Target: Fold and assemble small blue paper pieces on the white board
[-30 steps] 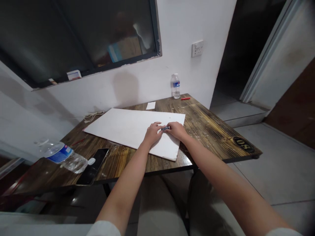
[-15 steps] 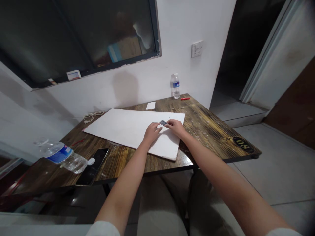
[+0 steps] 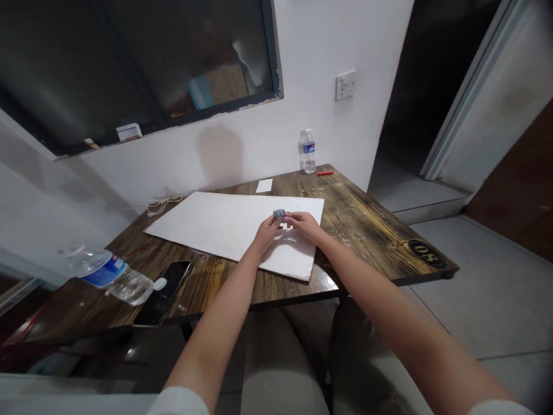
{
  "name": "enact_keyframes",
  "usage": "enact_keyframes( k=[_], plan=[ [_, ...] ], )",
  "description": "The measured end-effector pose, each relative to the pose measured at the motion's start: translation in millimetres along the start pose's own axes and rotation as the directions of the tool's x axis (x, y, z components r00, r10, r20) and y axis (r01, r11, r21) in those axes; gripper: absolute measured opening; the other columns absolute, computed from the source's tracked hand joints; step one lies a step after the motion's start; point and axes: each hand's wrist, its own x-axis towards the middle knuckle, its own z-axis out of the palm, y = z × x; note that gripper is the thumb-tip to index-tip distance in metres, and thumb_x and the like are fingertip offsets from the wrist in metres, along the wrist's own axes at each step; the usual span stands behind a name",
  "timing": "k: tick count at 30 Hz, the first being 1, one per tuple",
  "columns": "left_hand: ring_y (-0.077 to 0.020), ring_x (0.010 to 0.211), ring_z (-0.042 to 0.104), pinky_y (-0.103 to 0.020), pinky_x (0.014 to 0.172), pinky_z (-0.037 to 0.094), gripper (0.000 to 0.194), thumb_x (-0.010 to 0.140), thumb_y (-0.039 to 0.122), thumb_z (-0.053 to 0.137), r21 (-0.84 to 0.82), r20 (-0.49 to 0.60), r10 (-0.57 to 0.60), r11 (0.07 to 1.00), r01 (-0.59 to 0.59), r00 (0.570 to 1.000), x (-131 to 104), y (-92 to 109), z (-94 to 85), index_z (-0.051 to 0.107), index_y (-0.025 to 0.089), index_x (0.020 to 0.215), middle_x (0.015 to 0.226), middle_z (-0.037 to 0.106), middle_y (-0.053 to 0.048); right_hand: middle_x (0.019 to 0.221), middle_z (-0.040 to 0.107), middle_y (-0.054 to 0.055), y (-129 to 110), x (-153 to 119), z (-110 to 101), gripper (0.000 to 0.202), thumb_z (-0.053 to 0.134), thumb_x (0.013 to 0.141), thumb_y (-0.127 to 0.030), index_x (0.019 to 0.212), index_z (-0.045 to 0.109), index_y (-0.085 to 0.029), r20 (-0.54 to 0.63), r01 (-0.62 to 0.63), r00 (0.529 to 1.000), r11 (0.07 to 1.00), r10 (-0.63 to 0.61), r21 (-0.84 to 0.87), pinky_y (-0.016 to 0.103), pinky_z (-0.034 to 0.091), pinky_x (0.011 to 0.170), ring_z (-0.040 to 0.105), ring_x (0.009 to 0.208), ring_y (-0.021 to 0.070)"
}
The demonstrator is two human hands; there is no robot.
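Both hands are together over the right part of a white board (image 3: 224, 222) lying on the wooden table. My left hand (image 3: 266, 232) pinches a small blue-grey block-like item (image 3: 279, 213) between thumb and fingers. At its right end the fingertips of my right hand (image 3: 305, 224) are closed against it. The item is small and its markings are too fine to read, so I cannot tell its exact kind. Fingers hide its lower part.
A black phone (image 3: 162, 295) with a white round cap (image 3: 159, 284) on it lies front left, beside a tipped water bottle (image 3: 108, 271). Another bottle (image 3: 309, 151) stands by the wall, near a red pen (image 3: 325, 173). A white card (image 3: 264, 185) and a coiled cable (image 3: 162, 204) lie behind the board.
The small item has shifted slightly left and been turned, now showing a bluer, patterned side. My left fingers have closed more around it. The board has moved only very slightly.
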Motion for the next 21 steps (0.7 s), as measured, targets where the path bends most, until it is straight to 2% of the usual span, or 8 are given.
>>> enact_keyframes(
  k=[4,6,9,15,21],
  plan=[
    [-0.0196,0.098,0.066,-0.030,0.083,0.050,0.041,0.086,0.051,0.056,-0.002,-0.114,-0.039,0.999,0.039,0.993,4,-1,-2.5,0.071,0.015,0.099,0.105,0.073,-0.011,0.078,0.066,0.004,1,3,-1,0.042,0.062,0.073,-0.060,0.076,0.062,-0.018,-0.127,0.036,0.992,0.998,-0.030,0.051,0.028,0.043,0.071,0.057,0.073,0.0163],
    [-0.0197,0.090,0.068,-0.030,0.079,0.050,0.040,0.084,0.051,0.058,0.004,-0.129,-0.077,0.997,0.078,0.989,5,-1,-2.2,0.071,0.014,0.094,0.098,0.074,-0.012,0.078,0.064,0.002,1,3,-2,0.043,0.065,0.069,-0.059,0.084,0.063,-0.018,-0.169,0.037,0.985,0.998,-0.027,0.053,0.028,0.043,0.068,0.054,0.070,0.0151],
    [-0.0192,0.079,0.069,-0.029,0.071,0.051,0.042,0.078,0.053,0.065,-0.010,-0.115,-0.144,0.990,0.144,0.983,2,2,0.5,0.071,0.013,0.091,0.091,0.074,-0.012,0.074,0.060,-0.001,0,2,-2,0.045,0.070,0.065,-0.057,0.088,0.063,-0.018,-0.168,0.040,0.985,0.998,-0.032,0.046,0.027,0.041,0.064,0.051,0.066,0.0139],
    [-0.0178,0.065,0.064,-0.027,0.058,0.047,0.044,0.069,0.057,0.074,0.062,-0.062,-0.174,0.982,0.178,0.983,-5,12,4.2,0.073,0.013,0.074,0.074,0.073,-0.011,0.066,0.059,-0.001,1,-1,0,0.040,0.075,0.059,-0.053,0.071,0.061,-0.018,-0.140,-0.008,0.990,0.999,0.012,0.035,0.026,0.038,0.059,0.050,0.061,0.0129],
    [-0.0172,0.066,0.064,-0.026,0.055,0.044,0.037,0.069,0.050,0.076,0.055,-0.060,-0.165,0.984,0.169,0.984,-5,12,4.8,0.073,0.014,0.076,0.081,0.074,-0.011,0.062,0.063,0.000,5,1,0,0.037,0.078,0.056,-0.050,0.065,0.063,-0.017,-0.165,-0.056,0.983,0.987,0.080,0.149,0.027,0.041,0.059,0.054,0.059,0.0129]
  ],
)
